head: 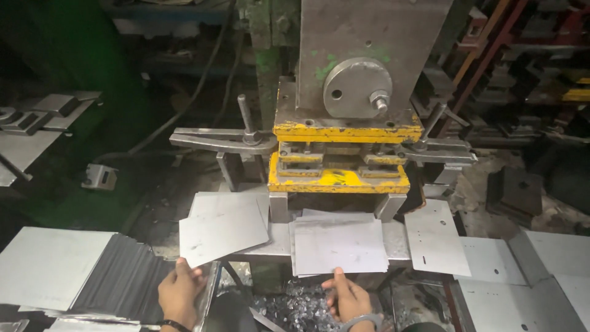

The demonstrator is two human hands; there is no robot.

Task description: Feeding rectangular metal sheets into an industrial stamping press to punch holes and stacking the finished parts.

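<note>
the left hand [179, 291] pinches the near corner of a tilted metal sheet [222, 229], fingers closed on its edge, just left of the yellow press die [338, 179]. the right hand [347, 298] touches the front edge of a second sheet [339, 245] lying flat on the press bed under the die; its grip i cannot tell. punched sheets [437, 237] lie to the right, a blank stack [52, 265] to the left.

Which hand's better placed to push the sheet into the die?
Right. The right hand already touches the near edge of the sheet lying in front of the yellow die. The left hand holds another sheet off to the left.
</note>
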